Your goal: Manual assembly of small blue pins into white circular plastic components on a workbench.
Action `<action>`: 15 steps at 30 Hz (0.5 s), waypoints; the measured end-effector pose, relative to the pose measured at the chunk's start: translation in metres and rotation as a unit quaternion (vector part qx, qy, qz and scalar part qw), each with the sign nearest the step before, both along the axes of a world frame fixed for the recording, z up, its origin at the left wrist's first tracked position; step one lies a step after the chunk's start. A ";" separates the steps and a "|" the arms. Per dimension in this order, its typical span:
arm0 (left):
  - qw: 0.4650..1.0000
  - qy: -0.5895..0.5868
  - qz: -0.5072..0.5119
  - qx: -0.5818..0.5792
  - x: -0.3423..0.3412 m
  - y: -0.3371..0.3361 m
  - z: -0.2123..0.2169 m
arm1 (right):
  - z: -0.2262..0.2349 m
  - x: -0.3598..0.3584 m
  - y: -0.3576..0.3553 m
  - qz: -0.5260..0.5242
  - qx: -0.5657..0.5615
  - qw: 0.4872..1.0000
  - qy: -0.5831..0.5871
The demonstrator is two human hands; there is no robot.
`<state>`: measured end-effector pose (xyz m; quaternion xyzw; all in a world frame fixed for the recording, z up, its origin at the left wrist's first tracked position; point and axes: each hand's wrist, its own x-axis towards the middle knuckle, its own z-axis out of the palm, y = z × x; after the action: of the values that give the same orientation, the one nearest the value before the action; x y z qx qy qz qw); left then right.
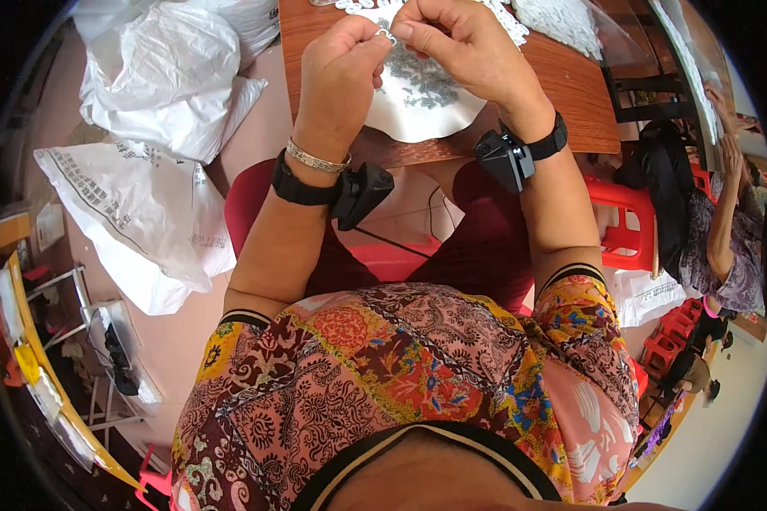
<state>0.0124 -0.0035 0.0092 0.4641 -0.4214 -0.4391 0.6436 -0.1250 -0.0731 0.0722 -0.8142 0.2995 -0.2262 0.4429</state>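
Observation:
Above the far part of the table, my left hand [343, 66] is closed, pinching a small white looped piece [386, 36] between thumb and fingertips. My right hand [477, 53] is closed in a pinch right beside that piece; whatever its fingertips hold is too small to make out. Below both hands lies a rounded white sheet or shallow tray [413, 126]. Many tiny grey pieces [430, 88] are heaped on it, partly covered by my hands. More small white looped pieces [504, 21] lie at the far edge of the view.
The brown wood-grain table [571, 106] carries a clear bag of white pieces [558, 24] at the far right. Full white sacks [166, 81] and a flattened sack [136, 221] lie on the floor at left. A red stool [626, 217] and another person [724, 238] are at right.

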 end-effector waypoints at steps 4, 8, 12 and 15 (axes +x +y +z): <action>0.999 -0.039 -0.004 -0.004 0.001 -0.001 0.001 | 0.002 -0.002 -0.001 0.008 -0.085 0.996 0.012; 1.000 -0.026 -0.006 -0.006 0.000 -0.001 0.000 | 0.007 -0.003 0.002 -0.009 0.021 0.999 -0.034; 1.000 -0.004 -0.012 -0.010 0.001 -0.003 -0.002 | 0.005 -0.003 0.000 -0.011 -0.003 1.000 -0.005; 1.000 -0.017 -0.012 -0.012 0.001 -0.002 -0.002 | 0.004 -0.002 0.001 0.001 -0.016 1.000 -0.007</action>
<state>0.0133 -0.0055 0.0076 0.4582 -0.4432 -0.4337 0.6368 -0.1270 -0.0724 0.0764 -0.8199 0.2919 -0.2359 0.4323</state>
